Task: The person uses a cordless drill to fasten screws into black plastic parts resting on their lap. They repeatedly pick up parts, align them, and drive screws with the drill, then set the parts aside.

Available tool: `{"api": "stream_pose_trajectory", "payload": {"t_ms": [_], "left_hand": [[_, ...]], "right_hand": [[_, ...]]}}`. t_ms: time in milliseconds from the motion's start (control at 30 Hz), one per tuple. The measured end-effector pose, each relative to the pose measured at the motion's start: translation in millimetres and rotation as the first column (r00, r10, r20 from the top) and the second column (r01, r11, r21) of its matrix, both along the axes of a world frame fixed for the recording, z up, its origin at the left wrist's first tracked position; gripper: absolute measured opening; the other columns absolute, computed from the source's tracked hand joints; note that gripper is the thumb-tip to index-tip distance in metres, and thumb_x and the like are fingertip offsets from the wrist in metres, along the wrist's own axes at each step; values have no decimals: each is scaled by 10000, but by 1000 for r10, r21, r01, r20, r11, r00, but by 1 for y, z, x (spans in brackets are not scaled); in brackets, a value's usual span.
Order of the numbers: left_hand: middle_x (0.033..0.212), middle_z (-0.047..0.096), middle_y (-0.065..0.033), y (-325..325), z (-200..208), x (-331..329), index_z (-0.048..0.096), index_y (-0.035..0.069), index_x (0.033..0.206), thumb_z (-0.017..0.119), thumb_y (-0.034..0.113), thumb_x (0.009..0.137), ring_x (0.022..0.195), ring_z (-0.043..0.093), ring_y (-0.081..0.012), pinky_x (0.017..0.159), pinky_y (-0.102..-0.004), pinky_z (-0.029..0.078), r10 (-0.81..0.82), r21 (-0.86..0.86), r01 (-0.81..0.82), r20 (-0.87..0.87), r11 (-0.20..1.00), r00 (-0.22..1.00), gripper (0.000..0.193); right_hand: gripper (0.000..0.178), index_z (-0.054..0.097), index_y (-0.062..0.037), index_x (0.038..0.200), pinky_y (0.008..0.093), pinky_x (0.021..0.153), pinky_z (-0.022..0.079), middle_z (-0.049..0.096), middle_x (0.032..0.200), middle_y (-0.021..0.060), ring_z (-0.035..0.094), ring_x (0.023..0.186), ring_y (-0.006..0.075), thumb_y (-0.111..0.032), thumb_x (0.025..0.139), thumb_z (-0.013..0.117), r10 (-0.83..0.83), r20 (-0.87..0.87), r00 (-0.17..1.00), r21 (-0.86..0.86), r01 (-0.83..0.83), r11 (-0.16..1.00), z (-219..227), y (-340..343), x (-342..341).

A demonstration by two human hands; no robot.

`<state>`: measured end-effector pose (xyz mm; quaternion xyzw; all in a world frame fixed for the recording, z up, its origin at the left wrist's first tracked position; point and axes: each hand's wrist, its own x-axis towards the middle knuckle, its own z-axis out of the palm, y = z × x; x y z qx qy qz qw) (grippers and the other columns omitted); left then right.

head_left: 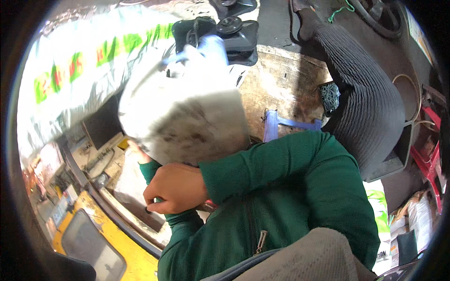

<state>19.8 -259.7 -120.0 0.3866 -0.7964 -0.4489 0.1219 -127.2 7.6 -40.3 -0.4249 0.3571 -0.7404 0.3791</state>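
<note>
Worn wooden board (276, 77) in patchy bright light, yellow panel (127, 255), red metal frame (420, 163)

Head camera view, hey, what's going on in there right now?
A person in a green jacket has both arms by a stained, blurred white container. The right hand, fingers curled, crosses in front of the left sleeve; whether it grips anything is unclear. The left hand shows only partly, at the container's lower left edge, so its grip can't be told. Beyond, a blue piece and small metal bits lie by a wooden board.
</note>
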Motion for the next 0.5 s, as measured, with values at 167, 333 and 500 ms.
{"api": "stream_pose_trajectory", "payload": {"t_ms": [167,333,500], "left_hand": [[1234,517,-136,-12,48,-9,446,3,1293,558,320,851,1090,517,-245,930,-350,417,36,-488,-334,-523,807,851,555],[1290,480,-160,-18,64,39,419,7,1314,542,386,881,1145,493,-276,973,-378,400,-55,-730,-501,-589,465,807,589],[1432,297,-140,0,103,37,301,17,1379,388,527,907,1281,326,-270,1061,-403,272,463,285,-375,-671,882,579,700]], "right_hand": [[198,659,-74,820,358,566,467,628,696,112,609,644,287,-256,821,581,101,-111,989,115,-88,989,19,28,45],[198,664,-33,932,308,626,491,675,782,64,637,669,180,-190,865,564,199,81,977,405,-215,889,-20,83,68],[215,667,-59,963,208,416,345,616,715,-18,442,467,54,-200,871,532,-337,537,773,758,-267,596,-145,138,56]]}}
